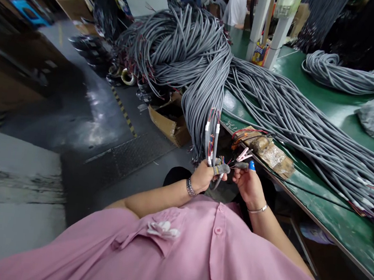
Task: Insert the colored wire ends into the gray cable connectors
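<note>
A pink shirt [186, 253] fronts a green table [320, 220] bearing grey cables [280, 101], many ends bared; finished ones cannot be told. The left hand [203, 177] grips a few cables [216, 146] beside it; the right hand [249, 186] apparently pinches thin wires [232, 165], work seemingly midway.

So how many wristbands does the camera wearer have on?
2: a dark linked band on the left wrist, and a thin silver band on the right wrist. No others show on the bare forearms.
</note>
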The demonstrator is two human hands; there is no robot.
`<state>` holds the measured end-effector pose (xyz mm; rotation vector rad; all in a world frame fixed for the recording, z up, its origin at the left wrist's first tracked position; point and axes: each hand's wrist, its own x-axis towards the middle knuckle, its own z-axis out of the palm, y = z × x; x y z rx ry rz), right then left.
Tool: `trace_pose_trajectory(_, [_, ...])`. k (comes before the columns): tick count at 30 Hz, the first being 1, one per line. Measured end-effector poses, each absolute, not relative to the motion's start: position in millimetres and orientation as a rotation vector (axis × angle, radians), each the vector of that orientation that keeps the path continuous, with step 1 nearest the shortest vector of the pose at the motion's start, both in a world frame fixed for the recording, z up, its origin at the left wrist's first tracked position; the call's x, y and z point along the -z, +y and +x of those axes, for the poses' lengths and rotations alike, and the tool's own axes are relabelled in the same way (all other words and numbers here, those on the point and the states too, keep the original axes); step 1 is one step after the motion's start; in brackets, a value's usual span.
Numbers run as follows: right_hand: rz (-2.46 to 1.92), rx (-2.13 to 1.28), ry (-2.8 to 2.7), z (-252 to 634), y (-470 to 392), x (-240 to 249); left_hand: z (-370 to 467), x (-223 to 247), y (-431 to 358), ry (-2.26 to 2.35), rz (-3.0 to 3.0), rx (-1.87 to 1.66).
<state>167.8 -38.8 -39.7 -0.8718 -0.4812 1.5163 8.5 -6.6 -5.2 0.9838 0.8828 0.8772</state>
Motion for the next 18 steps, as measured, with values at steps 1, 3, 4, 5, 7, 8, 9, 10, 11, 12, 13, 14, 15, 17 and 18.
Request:
trace_pose_trajectory(1, [-0.87, -1.524, -0.46, 171.3, -35.5, 40.5, 9.4, 3.7, -6.2, 0.87, 0.972, -0.88])
trace_pose_trajectory(3, [-0.873, -1.547, -0.445, 177.1, -28.1, 39.9, 11.9, 1.1, -5.2, 0.849, 0.968, -0.884])
trace_pose_trajectory(4, [-0.876, -1.559, -0.454, 179.1, -24.4, 38.5, 13.4, -0.1, -4.7, 0.842, 0.97, -0.884])
trace_pose_trajectory(5, [-0.881, -1.565, -0.477, 180.3, -21.0, 36.8, 14.9, -1.3, -4.0, 0.834, 0.971, -0.882])
trace_pose_trajectory(7, [-0.897, -1.539, -0.548, 180.3, -15.4, 33.7, 17.6, -3.2, -2.3, 0.815, 0.972, -0.88])
trace_pose_trajectory(8, [-0.912, -1.492, -0.588, 179.3, -13.5, 32.9, 18.7, -3.9, -1.2, 0.803, 0.975, -0.877])
trace_pose_trajectory(9, [-0.932, -1.42, -0.624, 177.7, -12.0, 32.8, 19.6, -4.5, 0.1, 0.79, 0.98, -0.871])
trace_pose_trajectory(10, [-0.953, -1.333, -0.65, 175.8, -10.9, 33.5, 20.2, -4.8, 1.6, 0.779, 0.985, -0.862])
trace_pose_trajectory(11, [-0.968, -1.251, -0.663, 173.8, -10.0, 34.7, 20.5, -4.8, 3.1, 0.771, 0.99, -0.849])
trace_pose_trajectory(12, [-0.971, -1.19, -0.66, 171.9, -9.2, 36.2, 20.7, -4.6, 4.6, 0.766, 0.995, -0.832])
trace_pose_trajectory(13, [-0.955, -1.169, -0.644, 170.2, -8.3, 37.8, 20.7, -4.2, 6.2, 0.762, 0.999, -0.812])
trace_pose_trajectory(14, [-0.921, -1.189, -0.619, 169.0, -7.2, 39.1, 20.7, -3.6, 7.6, 0.757, 1.002, -0.79])
trace_pose_trajectory(15, [-0.871, -1.244, -0.586, 168.2, -6.0, 40.1, 20.8, -2.7, 8.8, 0.752, 1.004, -0.769])
trace_pose_trajectory(17, [-0.754, -1.373, -0.511, 168.0, -3.0, 41.4, 21.1, -0.5, 10.8, 0.739, 1.004, -0.734])
trace_pose_trajectory(18, [-0.705, -1.42, -0.475, 168.4, -1.5, 41.9, 21.5, 0.8, 11.5, 0.734, 1.001, -0.725])
